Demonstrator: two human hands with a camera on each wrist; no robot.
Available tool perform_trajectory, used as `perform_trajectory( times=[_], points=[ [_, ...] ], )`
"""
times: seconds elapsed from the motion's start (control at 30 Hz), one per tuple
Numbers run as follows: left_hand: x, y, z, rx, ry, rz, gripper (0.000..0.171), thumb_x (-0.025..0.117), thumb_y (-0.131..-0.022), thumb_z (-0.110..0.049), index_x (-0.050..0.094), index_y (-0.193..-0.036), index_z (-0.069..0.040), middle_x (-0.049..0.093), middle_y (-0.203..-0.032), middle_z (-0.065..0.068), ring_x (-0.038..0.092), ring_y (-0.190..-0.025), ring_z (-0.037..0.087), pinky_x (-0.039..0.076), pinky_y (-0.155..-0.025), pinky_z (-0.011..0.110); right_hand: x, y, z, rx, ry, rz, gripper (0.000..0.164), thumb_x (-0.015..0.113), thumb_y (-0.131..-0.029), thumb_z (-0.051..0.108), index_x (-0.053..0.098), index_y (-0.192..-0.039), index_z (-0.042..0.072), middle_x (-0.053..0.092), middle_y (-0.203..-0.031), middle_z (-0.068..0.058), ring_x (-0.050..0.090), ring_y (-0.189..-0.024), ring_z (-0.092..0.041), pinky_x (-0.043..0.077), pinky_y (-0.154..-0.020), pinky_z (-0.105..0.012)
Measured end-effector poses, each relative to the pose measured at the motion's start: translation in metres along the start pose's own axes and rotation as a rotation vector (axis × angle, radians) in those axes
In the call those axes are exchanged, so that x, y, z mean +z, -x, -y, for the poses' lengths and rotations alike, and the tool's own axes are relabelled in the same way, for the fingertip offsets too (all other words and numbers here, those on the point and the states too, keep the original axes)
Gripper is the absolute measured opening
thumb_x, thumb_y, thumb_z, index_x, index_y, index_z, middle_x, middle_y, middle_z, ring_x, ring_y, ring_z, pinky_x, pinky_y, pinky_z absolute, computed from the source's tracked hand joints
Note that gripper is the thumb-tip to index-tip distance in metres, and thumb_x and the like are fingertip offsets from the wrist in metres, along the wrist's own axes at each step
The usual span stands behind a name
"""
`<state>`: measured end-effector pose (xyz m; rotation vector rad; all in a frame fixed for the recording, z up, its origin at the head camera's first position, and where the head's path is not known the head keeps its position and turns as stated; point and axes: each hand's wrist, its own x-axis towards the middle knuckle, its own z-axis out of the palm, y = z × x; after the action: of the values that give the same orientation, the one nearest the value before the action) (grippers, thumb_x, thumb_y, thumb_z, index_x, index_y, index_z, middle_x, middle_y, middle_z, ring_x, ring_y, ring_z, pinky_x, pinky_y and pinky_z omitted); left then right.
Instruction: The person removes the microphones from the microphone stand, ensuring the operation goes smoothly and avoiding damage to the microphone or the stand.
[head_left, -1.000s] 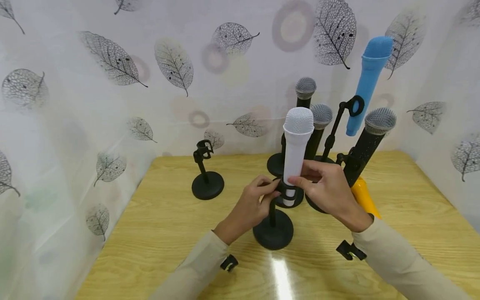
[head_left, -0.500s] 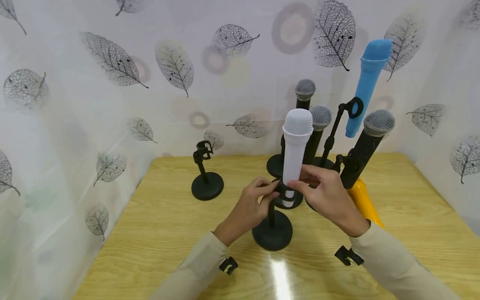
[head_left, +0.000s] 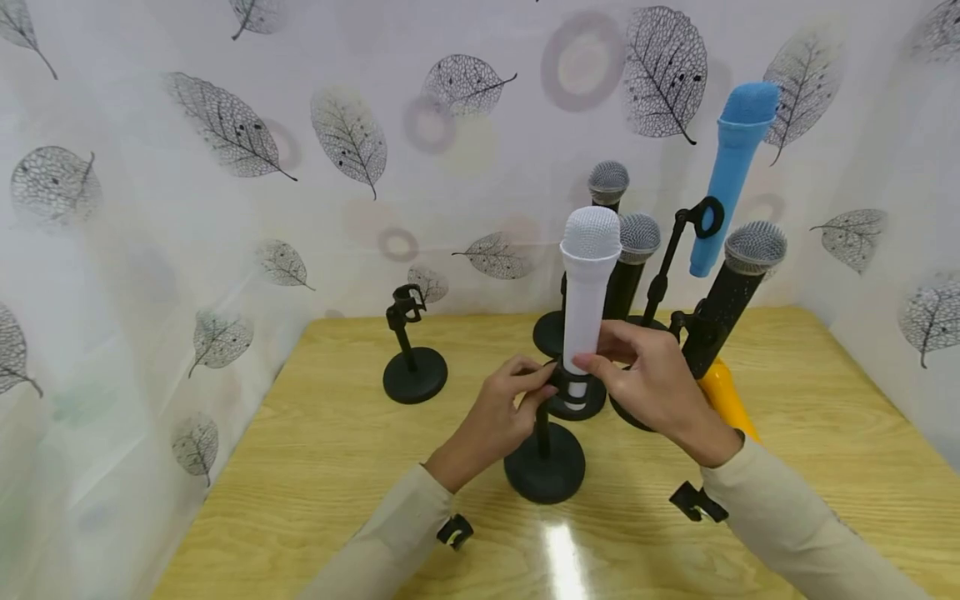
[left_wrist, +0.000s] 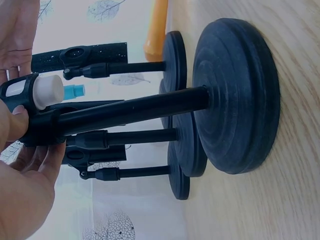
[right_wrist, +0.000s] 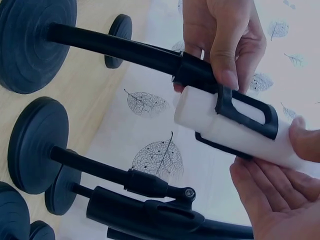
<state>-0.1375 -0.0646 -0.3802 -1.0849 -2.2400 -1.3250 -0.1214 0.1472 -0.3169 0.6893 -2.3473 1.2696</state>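
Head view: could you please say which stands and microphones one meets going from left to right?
Empty stand, held stand, white microphone, black microphone just right of it, blue microphone; others overlap too much to place.

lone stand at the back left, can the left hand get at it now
Probably, once it lets go: the left hand is pinching the clip of the front stand, but in the head view nothing stands between that hand and the lone stand.

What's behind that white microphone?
Behind the white microphone, the head view shows a higher black microphone and a lower black microphone, both silver-topped. There, their lower ends are hidden by the white one or the right hand.
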Motion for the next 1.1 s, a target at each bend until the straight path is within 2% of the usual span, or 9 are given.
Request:
perform_trajectory(
  times=[0.13,0.27,0.37,0.47,0.6,0.83,1.1],
  points=[
    [0.001,0.001,0.0,0.003,-0.003,-0.001,0.032,0.066,-0.098,-0.004,0.066,-0.129,0.003,0.063,-0.102,0.009,0.056,-0.081,0.014,0.047,-0.064,0.02,-0.002,0.004,-0.002,0.068,-0.031,0.031,0.034,0.082,-0.086,0.005,0.07,-0.117,-0.002,0.074,-0.102,-0.012,0.074,-0.088,-0.025,0.06,-0.078,-0.025],
    [0.002,0.002,-0.001,-0.007,0.006,0.005,0.032,0.066,-0.098,-0.004,0.065,-0.129,0.003,0.063,-0.103,0.009,0.057,-0.083,0.014,0.047,-0.065,0.02,-0.001,0.007,-0.005,0.103,-0.054,0.057,0.035,0.081,-0.088,0.007,0.069,-0.12,-0.003,0.074,-0.106,-0.014,0.074,-0.092,-0.027,0.061,-0.08,-0.034],
    [0.001,0.002,-0.002,-0.016,0.01,0.007,0.033,0.066,-0.098,-0.004,0.065,-0.13,0.003,0.063,-0.103,0.008,0.056,-0.083,0.014,0.047,-0.066,0.021,0.001,0.007,-0.004,0.086,-0.045,0.048,0.033,0.08,-0.088,0.005,0.071,-0.119,-0.003,0.074,-0.105,-0.014,0.074,-0.092,-0.028,0.061,-0.08,-0.043],
    [0.001,0.001,-0.001,-0.015,0.009,0.007,0.032,0.066,-0.098,-0.004,0.065,-0.13,0.002,0.063,-0.102,0.008,0.056,-0.082,0.013,0.047,-0.066,0.021,0.001,0.005,-0.002,0.052,-0.022,0.038,0.031,0.08,-0.086,0.002,0.072,-0.116,-0.003,0.075,-0.102,-0.014,0.075,-0.09,-0.029,0.061,-0.078,-0.045],
    [0.001,0.0,-0.001,-0.004,0.01,0.006,0.032,0.066,-0.098,-0.002,0.066,-0.129,0.002,0.063,-0.102,0.009,0.054,-0.079,0.013,0.046,-0.064,0.02,-0.001,0.002,0.003,0.008,0.016,0.03,0.029,0.081,-0.084,-0.002,0.073,-0.113,-0.005,0.075,-0.098,-0.014,0.075,-0.085,-0.027,0.062,-0.074,-0.038],
    [0.001,0.0,-0.003,-0.014,0.014,0.013,0.032,0.067,-0.097,-0.003,0.066,-0.129,0.002,0.063,-0.101,0.009,0.053,-0.079,0.013,0.046,-0.065,0.02,-0.014,-0.008,0.014,-0.035,0.024,-0.075,0.026,0.081,-0.084,-0.003,0.074,-0.109,-0.007,0.076,-0.09,-0.015,0.075,-0.075,-0.024,0.057,-0.069,-0.016],
    [0.003,0.003,-0.002,-0.025,0.027,-0.009,0.034,0.067,-0.097,-0.005,0.066,-0.131,0.0,0.065,-0.104,0.01,0.062,-0.088,0.016,0.053,-0.071,0.022,-0.016,-0.011,0.017,-0.024,-0.01,-0.064,0.027,0.079,-0.086,-0.002,0.074,-0.112,-0.006,0.076,-0.093,-0.016,0.075,-0.077,-0.022,0.055,-0.07,-0.013]
  ],
)
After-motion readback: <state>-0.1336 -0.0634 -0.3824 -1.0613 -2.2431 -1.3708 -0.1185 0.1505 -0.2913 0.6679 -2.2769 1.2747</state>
